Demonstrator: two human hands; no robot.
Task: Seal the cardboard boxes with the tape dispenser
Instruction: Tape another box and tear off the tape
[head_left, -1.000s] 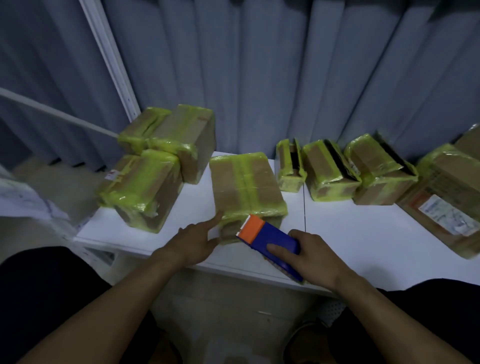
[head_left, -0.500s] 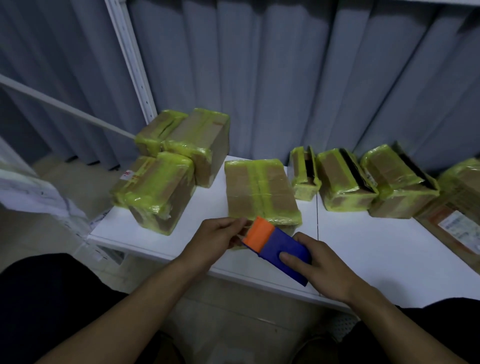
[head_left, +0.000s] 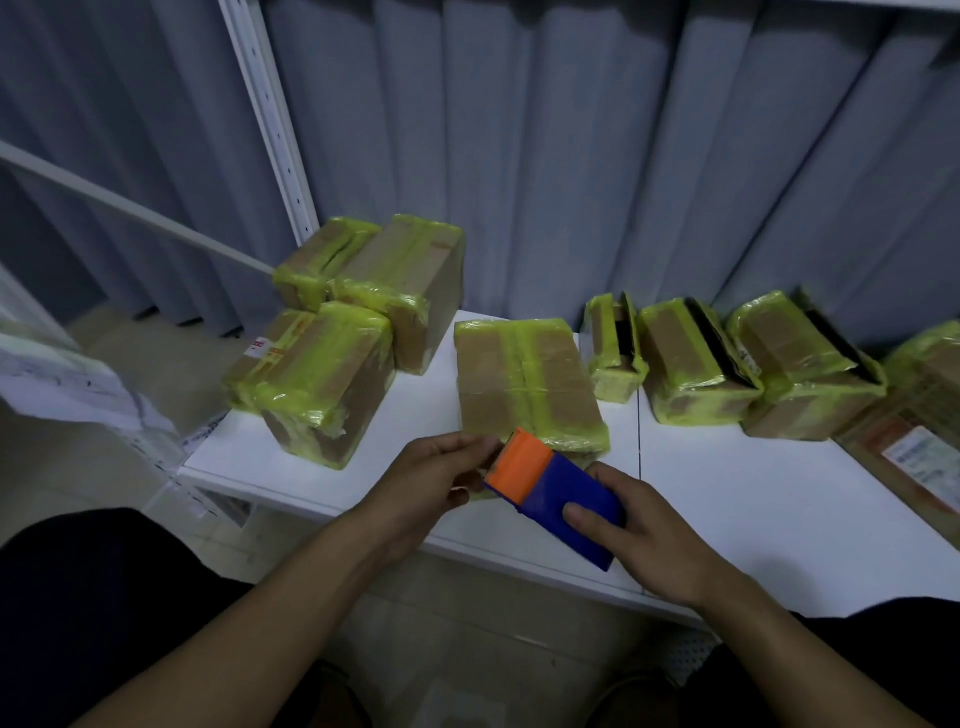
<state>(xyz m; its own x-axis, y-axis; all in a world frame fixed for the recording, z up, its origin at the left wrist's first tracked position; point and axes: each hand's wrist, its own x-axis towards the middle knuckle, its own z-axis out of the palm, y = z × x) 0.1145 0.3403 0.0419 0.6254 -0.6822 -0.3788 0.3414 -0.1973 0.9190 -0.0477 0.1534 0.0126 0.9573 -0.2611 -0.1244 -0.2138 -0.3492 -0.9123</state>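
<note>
right now your right hand (head_left: 654, 535) grips the blue body of the tape dispenser (head_left: 556, 499), fingers laid over its top; your left hand (head_left: 431, 488) curls its fingers round the orange front end and pinches there; the dispenser is held at the near end of the middle cardboard box (head_left: 524, 384), which lies flat on the white worktop (head_left: 753, 493), banded in yellow-green tape; a stack of taped boxes (head_left: 322, 384) stands at the left; a row of taped boxes (head_left: 696, 364) at the right
</note>
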